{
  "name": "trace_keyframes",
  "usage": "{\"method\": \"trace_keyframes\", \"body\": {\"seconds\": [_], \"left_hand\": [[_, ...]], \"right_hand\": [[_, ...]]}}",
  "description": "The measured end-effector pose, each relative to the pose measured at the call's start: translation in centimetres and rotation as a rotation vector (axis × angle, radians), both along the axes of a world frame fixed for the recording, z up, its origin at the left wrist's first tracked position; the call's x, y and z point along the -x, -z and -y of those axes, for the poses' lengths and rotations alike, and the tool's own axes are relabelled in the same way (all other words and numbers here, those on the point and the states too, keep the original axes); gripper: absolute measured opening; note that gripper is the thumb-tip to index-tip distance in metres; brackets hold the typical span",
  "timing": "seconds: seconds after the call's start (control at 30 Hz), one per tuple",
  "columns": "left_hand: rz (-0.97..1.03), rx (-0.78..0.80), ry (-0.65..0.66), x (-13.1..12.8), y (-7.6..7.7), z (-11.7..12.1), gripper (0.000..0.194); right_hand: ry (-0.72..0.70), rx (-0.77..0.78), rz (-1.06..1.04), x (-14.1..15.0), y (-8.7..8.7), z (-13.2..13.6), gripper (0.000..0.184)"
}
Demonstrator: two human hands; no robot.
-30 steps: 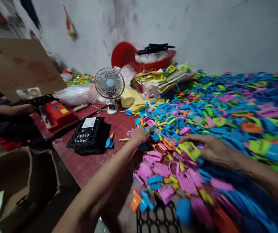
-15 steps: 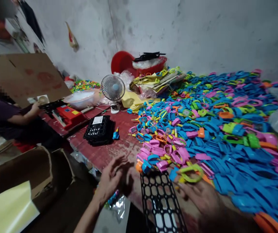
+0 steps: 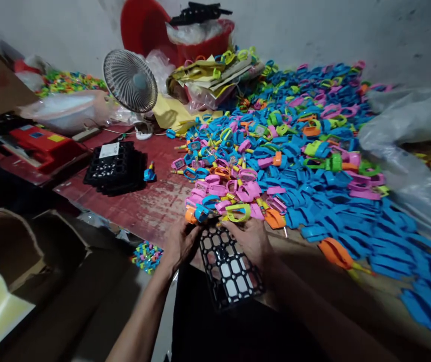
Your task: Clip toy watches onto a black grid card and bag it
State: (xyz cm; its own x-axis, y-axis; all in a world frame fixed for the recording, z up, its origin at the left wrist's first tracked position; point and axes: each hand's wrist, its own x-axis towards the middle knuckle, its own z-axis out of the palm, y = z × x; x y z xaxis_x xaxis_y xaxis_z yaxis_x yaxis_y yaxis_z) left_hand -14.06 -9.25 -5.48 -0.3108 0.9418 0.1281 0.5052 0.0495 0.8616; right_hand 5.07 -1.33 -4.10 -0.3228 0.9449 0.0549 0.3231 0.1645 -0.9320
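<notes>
A black plastic grid tray [image 3: 227, 266] with rows of openings lies at the table's front edge, its near end over my lap. At its far left corner is my left hand [image 3: 180, 244], fingers curled in beside a blue and orange plastic piece [image 3: 196, 213]; what the fingertips hold, if anything, is hidden. My right hand [image 3: 252, 240] is closed on a yellow-green plastic loop piece [image 3: 239, 212] above the tray's far right corner. Just beyond both hands lie pink loop pieces [image 3: 247, 191], with a large heap of blue pieces [image 3: 336, 211] to the right.
A stack of black trays [image 3: 115, 168] sits left on the red table [image 3: 158, 206], beside a single blue piece [image 3: 149, 174]. Behind stand a fan [image 3: 130, 83], a red machine [image 3: 44, 146] and a red basin [image 3: 206, 42]. Open cardboard boxes [image 3: 61, 236] are at lower left.
My right hand has moved left with the yellow-green loop piece to the tray's far end. My left hand has closed in toward it from the left. The camera view has tilted down and right.
</notes>
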Motion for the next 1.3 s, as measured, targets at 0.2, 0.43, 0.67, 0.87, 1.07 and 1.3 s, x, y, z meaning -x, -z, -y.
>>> {"method": "trace_keyframes", "body": {"seconds": [0.2, 0.43, 0.67, 0.87, 1.07, 1.3], "left_hand": [[-0.004, 0.003, -0.014, 0.0, 0.0, 0.3, 0.03], [0.173, 0.0, 0.076, -0.2, -1.0, -0.2, 0.045], [0.182, 0.045, 0.068, -0.7, -1.1, -0.9, 0.03], [0.173, 0.047, 0.062, -0.7, -1.1, -0.8, 0.023], [0.231, 0.047, 0.058, -0.6, -0.4, -0.9, 0.025], [0.227, 0.015, 0.027, -1.1, -1.1, -0.8, 0.025]], "right_hand": [[0.025, -0.079, 0.069, 1.7, -0.1, -0.3, 0.017], [0.035, 0.03, -0.084, 1.6, 1.2, -1.1, 0.035], [-0.006, -0.299, 0.077, 1.4, 1.4, -0.5, 0.017], [-0.034, -0.508, 0.277, 1.5, 1.6, -0.3, 0.015], [-0.045, -0.725, 0.247, 2.2, 1.8, -0.5, 0.02], [-0.099, -0.703, 0.228, 2.8, 2.1, -0.5, 0.018]]}}
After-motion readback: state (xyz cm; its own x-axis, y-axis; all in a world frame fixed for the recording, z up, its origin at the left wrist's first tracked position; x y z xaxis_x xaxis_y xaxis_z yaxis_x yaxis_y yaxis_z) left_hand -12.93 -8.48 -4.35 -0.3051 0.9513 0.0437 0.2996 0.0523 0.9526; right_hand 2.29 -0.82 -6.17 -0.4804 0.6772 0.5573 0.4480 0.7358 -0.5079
